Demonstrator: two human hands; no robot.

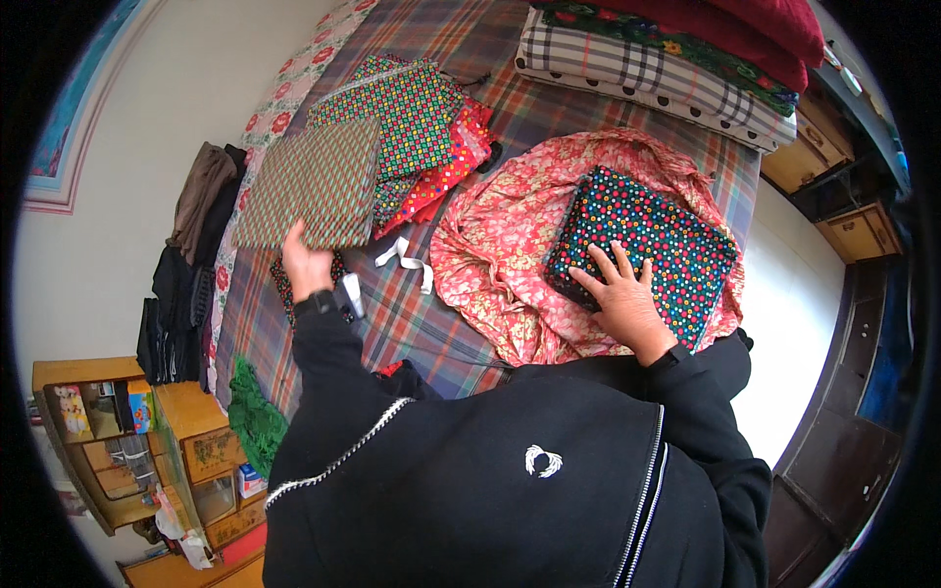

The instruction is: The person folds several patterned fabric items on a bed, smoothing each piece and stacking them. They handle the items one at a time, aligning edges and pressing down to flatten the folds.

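Observation:
My left hand (306, 263) grips the near edge of a folded striped cloth (316, 184), its thumb on top and its fingers hidden underneath. Beyond it lie a folded green cloth with small multicoloured shapes (415, 110) and a red dotted cloth (448, 176). My right hand (625, 301) rests palm down, fingers spread, on a folded black cloth with coloured dots (662, 242). That cloth lies on a crumpled pink floral cloth (500, 220). A white strip (406, 262) lies between the two groups, and a small white object (354, 295) is beside my left wrist.
Folded bedding (647, 66) is stacked at the far right of the plaid-covered bed (441, 331). Dark clothes (184, 294) hang over the left edge, near a wooden cabinet (195, 411). A green cloth (253, 419) lies at the near left; wooden drawers (856, 231) stand at right.

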